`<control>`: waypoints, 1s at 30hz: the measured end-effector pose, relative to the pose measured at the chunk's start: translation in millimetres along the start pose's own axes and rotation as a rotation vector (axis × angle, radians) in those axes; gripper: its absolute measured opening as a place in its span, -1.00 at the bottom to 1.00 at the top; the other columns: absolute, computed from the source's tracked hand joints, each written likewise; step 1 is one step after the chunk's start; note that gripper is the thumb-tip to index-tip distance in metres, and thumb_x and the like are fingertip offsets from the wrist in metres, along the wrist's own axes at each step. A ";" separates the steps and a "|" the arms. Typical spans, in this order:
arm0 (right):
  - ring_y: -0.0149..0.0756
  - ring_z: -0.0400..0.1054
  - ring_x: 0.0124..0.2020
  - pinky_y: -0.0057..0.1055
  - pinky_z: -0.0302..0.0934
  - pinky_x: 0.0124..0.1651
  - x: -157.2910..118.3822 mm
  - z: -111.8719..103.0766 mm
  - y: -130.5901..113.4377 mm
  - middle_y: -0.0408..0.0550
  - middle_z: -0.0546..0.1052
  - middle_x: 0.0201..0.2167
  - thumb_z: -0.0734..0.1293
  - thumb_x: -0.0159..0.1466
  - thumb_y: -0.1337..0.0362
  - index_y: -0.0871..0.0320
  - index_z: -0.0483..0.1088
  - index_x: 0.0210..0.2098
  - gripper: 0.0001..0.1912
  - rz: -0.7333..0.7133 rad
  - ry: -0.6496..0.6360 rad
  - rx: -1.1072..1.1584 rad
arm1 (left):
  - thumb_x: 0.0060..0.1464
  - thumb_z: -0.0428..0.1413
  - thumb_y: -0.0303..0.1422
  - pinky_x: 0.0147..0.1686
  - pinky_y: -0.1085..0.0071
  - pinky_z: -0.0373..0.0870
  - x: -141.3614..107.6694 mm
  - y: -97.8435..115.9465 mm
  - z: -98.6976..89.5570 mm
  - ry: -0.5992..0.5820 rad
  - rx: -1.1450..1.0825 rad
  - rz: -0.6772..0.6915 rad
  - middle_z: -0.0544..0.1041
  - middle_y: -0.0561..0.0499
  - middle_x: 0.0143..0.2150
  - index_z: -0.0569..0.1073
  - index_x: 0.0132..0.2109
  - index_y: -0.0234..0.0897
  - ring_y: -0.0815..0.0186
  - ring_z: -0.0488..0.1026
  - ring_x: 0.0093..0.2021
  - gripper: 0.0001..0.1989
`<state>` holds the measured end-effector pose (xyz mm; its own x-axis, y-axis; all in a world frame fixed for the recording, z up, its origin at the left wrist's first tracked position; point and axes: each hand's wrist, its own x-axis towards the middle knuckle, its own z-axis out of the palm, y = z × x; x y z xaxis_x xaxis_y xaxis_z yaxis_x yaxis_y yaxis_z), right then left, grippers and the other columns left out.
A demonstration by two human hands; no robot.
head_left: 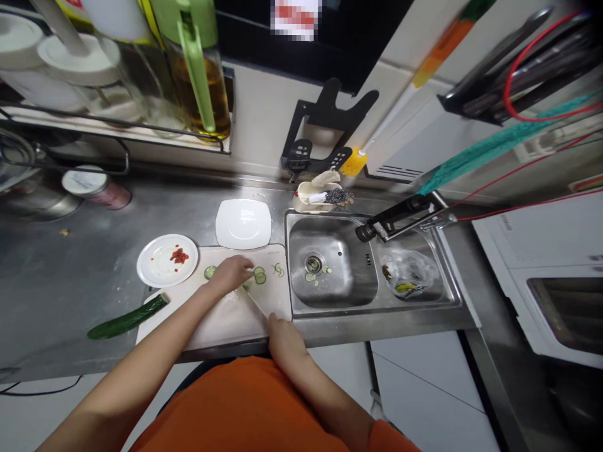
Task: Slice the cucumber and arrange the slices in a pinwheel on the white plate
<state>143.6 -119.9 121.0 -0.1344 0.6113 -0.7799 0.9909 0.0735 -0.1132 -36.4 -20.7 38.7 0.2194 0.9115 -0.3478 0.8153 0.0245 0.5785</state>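
Note:
My left hand (232, 274) is over the white cutting board (211, 326), its fingers curled down on a piece of cucumber that they mostly hide. In my right hand (285, 339) is a knife (255, 301), its blade slanting up to the left hand's fingers. Thin cucumber slices (259, 275) lie just right of those fingers, and another cucumber slice (210, 272) shows to their left. Curved green peelings (277, 270) rest near the board's right edge. A long whole-looking cucumber (127, 318) with one cut end overlaps the board's left side.
Behind the board is a white square plate (243, 224); left of it, a round plate (153, 268) holds small red pieces. The sink (348, 276) on the right has slices near its drain, with a plastic bag (409, 273) beyond. Bottles (202, 81) stand on a rack above.

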 end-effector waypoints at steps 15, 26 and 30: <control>-0.15 0.45 -0.10 -0.40 0.33 -0.19 -0.1 3.4 2.4 0.16 0.54 -0.19 0.02 0.29 0.58 0.24 0.33 -0.05 -0.62 0.009 0.007 0.002 | -0.12 0.09 -0.47 -0.36 0.47 0.22 22.1 21.2 20.9 -0.188 0.025 -0.011 0.55 0.04 -0.36 0.50 -0.39 -0.22 0.32 0.42 -0.34 -0.88; -0.12 0.45 -0.09 -0.36 0.33 -0.19 -0.5 -2.6 4.6 0.16 0.53 -0.19 0.04 0.28 0.58 0.24 0.32 -0.03 -0.62 -0.004 -0.014 -0.001 | -0.07 0.06 -0.38 -0.43 0.48 0.18 -13.3 -11.2 -3.9 -0.044 -0.054 -0.210 0.53 0.09 -0.45 0.46 -0.40 -0.21 0.35 0.41 -0.42 -0.92; -0.14 0.45 -0.10 -0.39 0.31 -0.20 2.7 0.6 7.7 0.17 0.53 -0.21 0.06 0.27 0.58 0.23 0.30 -0.01 -0.62 -0.003 -0.014 0.013 | -0.05 0.04 -0.38 -0.42 0.46 0.19 -24.7 -21.7 -4.9 -0.008 0.022 -0.237 0.53 0.07 -0.44 0.47 -0.38 -0.19 0.32 0.41 -0.41 -0.88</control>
<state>150.9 -118.2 117.7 -0.1377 0.5998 -0.7882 0.9902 0.0651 -0.1235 -62.1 -41.8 38.4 0.0245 0.8781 -0.4778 0.8561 0.2283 0.4636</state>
